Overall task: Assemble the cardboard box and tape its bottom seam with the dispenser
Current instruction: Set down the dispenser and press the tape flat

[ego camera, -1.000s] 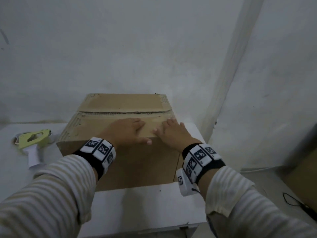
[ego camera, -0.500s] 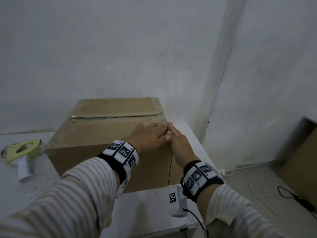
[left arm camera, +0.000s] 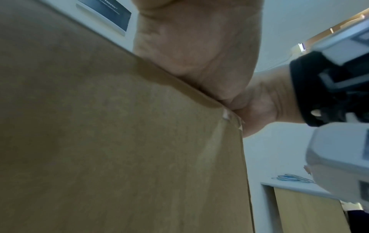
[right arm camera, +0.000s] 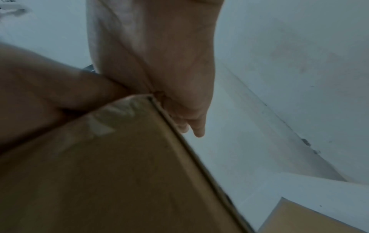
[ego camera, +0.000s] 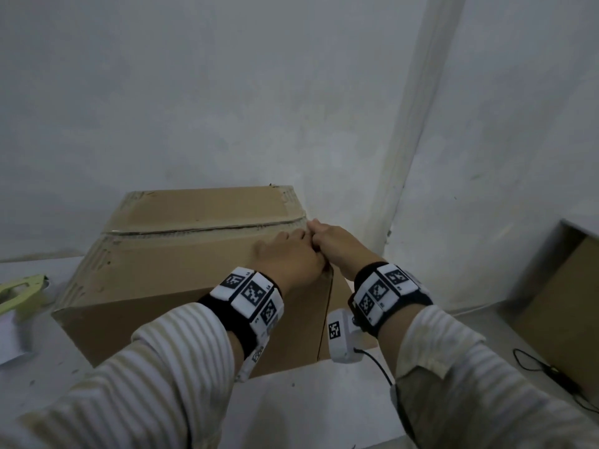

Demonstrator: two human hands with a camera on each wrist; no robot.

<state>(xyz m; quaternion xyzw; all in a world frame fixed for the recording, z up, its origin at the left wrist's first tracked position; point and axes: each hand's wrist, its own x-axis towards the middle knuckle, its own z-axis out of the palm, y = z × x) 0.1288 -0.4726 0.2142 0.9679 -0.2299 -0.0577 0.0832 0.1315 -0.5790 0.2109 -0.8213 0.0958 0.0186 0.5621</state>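
Note:
A brown cardboard box [ego camera: 181,273] stands on the white table [ego camera: 291,409], its top flaps folded shut along a seam [ego camera: 207,226]. My left hand [ego camera: 288,257] lies flat on the near flap at the box's right end; its palm [left arm camera: 195,47] bears on the top edge of the box [left arm camera: 99,141]. My right hand [ego camera: 337,247] presses against the upper right edge beside it, its fingers [right arm camera: 197,126] stretched along the side of the box [right arm camera: 119,173]. The two hands touch. A pale green tape dispenser [ego camera: 19,291] lies on the table far left, untouched.
The wall rises close behind the box, and a wall corner [ego camera: 398,157] stands at its right. A white sheet [ego camera: 9,338] lies by the dispenser. On the floor at right lean another cardboard piece [ego camera: 557,312] and a black cable [ego camera: 547,374].
Both hands slid from the middle of the near flap to the box's right end. The right hand moved off the top onto the right edge.

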